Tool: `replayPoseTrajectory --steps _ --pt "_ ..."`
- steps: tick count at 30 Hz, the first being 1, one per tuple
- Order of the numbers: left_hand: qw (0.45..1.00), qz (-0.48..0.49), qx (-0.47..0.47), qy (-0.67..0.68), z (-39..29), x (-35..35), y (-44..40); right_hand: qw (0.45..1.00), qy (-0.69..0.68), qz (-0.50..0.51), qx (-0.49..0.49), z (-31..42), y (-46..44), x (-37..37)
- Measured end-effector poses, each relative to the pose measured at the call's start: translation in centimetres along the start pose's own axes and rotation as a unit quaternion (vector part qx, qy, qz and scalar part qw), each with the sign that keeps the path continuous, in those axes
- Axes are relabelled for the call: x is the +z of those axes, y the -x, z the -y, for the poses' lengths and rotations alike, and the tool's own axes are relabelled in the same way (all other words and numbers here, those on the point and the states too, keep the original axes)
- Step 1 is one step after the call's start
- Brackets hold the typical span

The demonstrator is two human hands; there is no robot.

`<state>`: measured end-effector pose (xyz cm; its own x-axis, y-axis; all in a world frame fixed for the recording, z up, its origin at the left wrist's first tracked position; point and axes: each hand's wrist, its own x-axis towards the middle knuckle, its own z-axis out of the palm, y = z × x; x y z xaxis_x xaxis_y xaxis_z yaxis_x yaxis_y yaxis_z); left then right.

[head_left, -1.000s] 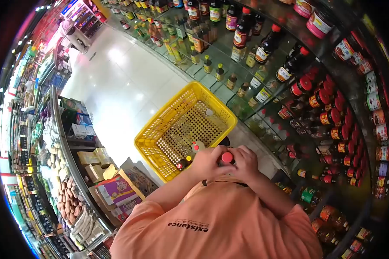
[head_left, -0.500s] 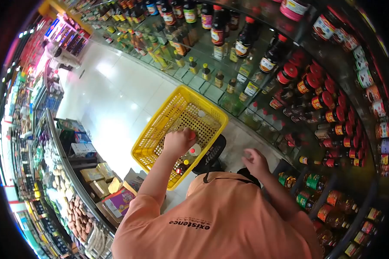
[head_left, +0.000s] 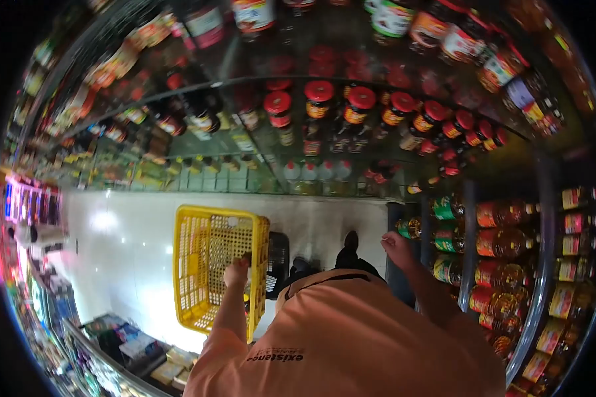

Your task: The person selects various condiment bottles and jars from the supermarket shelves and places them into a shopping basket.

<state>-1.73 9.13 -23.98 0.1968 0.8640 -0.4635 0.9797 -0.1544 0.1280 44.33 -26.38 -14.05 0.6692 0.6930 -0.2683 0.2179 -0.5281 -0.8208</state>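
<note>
My left hand [head_left: 236, 272] is closed in a fist over the yellow plastic basket [head_left: 181, 264]. Something small and dark shows at its fingers, but I cannot make out what they grip. A dark bottle with a bit of yellow [head_left: 247, 306] is partly visible through the basket's right side; my arm and the rim hide other contents. My right hand [head_left: 396, 247] hangs off to the right near the oil bottles, holding nothing, its fingers loosely bent and slightly apart.
Glass shelves ahead carry red-lidded jars [head_left: 361, 106] and several clear bottles [head_left: 324, 171]. Large oil bottles [head_left: 503, 239] fill a rack at right. A black item [head_left: 278, 261] lies beside the basket. Boxes [head_left: 172, 367] sit at lower left. A person [head_left: 40, 235] is far left.
The view has turned right to face the red-lidded jars. The basket and my left hand now appear further left and lower. My right hand remains on the right, holding nothing.
</note>
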Motion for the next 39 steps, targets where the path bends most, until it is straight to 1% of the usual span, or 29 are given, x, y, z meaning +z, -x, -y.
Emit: replayPoseTrajectory --steps 2,4,6,8,10,14,15,16,17,18,20,21,22,23,24,25,26,27,28,29,30,31,32,33,34,35,36,37,39 --pt "0.999 0.015 0.021 -0.018 1.6 2.3 -0.2 0.999 0.048 -0.009 -0.016 2.0 0.3 -2.6" --pt "0.998 0.027 0.038 -0.033 0.4 2.5 -0.3 0.999 0.031 -0.026 -0.012 0.2 -1.1 -4.7" --pt "0.998 0.027 -0.045 -0.015 -1.0 1.1 0.5 0.999 0.014 -0.036 -0.012 0.6 -3.0 -7.4" --pt "0.997 0.033 -0.063 -0.005 -1.5 0.5 0.0 0.994 0.049 -0.098 -0.025 6.1 -5.1 -11.5" --pt "0.993 0.092 -0.075 -0.007 -1.9 -0.6 0.0 0.987 0.059 -0.139 -0.055 7.4 -8.3 -15.5" --pt "0.992 0.119 -0.045 -0.018 -3.3 -3.1 1.2 0.944 0.143 -0.266 -0.133 13.3 -13.7 -23.4" --pt "0.989 0.124 -0.075 0.03 -4.9 -4.5 2.1 0.942 0.145 -0.269 -0.137 13.9 -15.0 -25.0" --pt "0.989 0.121 -0.072 0.035 -5.1 -3.6 1.5 0.924 0.174 -0.306 -0.15 14.6 -16.4 -26.4" --pt "0.993 0.088 -0.068 0.034 -3.6 -1.7 0.6 0.903 0.202 -0.342 -0.164 15.0 -17.5 -27.7" --pt "0.996 0.056 -0.066 0.034 -2.3 0.0 -0.2 0.901 0.204 -0.342 -0.17 15.3 -18.5 -28.5" --pt "0.994 0.077 -0.075 0.023 0.7 3.2 -2.2 0.889 0.259 -0.338 -0.167 15.9 -20.1 -29.5" --pt "0.996 0.047 -0.046 0.059 1.0 3.3 -1.8 0.889 0.259 -0.335 -0.173 16.0 -20.7 -29.6" --pt "0.995 0.014 -0.018 0.094 1.0 3.6 -1.5 0.906 0.252 -0.308 -0.143 16.1 -21.1 -29.4" --pt "0.995 0.01 -0.024 0.098 0.9 4.0 -0.9 0.921 0.245 -0.28 -0.113 16.1 -21.3 -29.2" --pt "0.988 -0.033 -0.07 0.135 0.1 3.1 0.5 0.935 0.237 -0.251 -0.083 16.0 -21.5 -29.2" --pt "0.976 -0.076 -0.115 0.17 -2.1 0.6 2.7 0.941 0.183 -0.254 -0.127 14.9 -22.1 -29.0" --pt "0.958 -0.119 -0.16 0.206 -3.6 -0.5 3.9 0.942 0.18 -0.251 -0.135 14.4 -22.4 -28.8" --pt "0.941 -0.171 -0.136 0.257 0.6 3.6 2.0 0.954 0.087 -0.254 -0.133 14.0 -22.5 -28.4" --pt "0.939 -0.175 -0.145 0.26 -1.0 3.1 3.3 0.959 -0.006 -0.251 -0.128 13.5 -22.5 -28.1" --pt "0.917 -0.235 -0.145 0.288 -2.7 2.8 4.7 0.947 -0.042 -0.272 -0.164 13.0 -22.6 -27.7" --pt "0.89 -0.295 -0.15 0.314 -5.6 1.4 7.0 0.918 0.057 -0.323 -0.222 12.4 -22.0 -27.4" --pt "0.889 -0.333 -0.103 0.296 -9.4 -0.5 9.3 0.872 0.152 -0.369 -0.283 12.0 -21.3 -27.0" --pt "0.865 -0.331 -0.079 0.369 -11.7 -0.8 9.9 0.839 0.161 -0.383 -0.352 12.5 -20.5 -26.6" --pt "0.867 -0.322 -0.067 0.375 -14.2 -1.3 10.7 0.836 0.153 -0.363 -0.382 13.0 -19.4 -26.2" --pt "0.879 -0.346 0.009 0.328 -16.2 -1.5 11.4 0.867 0.114 -0.301 -0.381 14.1 -17.8 -25.8" --pt "0.881 -0.292 0.0 0.373 -20.9 -4.5 13.1 0.874 0.108 -0.263 -0.394 14.7 -16.7 -25.3" --pt "0.85 -0.209 0.002 0.483 -23.1 -4.8 13.2 0.88 0.101 -0.225 -0.406 15.4 -16.0 -24.5" --pt "0.861 -0.185 0.04 0.473 -26.0 -5.9 13.6 0.911 0.012 -0.156 -0.383 16.3 -15.7 -23.1" --pt "0.847 -0.159 0.13 0.491 -32.6 -10.2 15.3 0.938 -0.142 0.009 -0.317 19.0 -14.7 -20.3"
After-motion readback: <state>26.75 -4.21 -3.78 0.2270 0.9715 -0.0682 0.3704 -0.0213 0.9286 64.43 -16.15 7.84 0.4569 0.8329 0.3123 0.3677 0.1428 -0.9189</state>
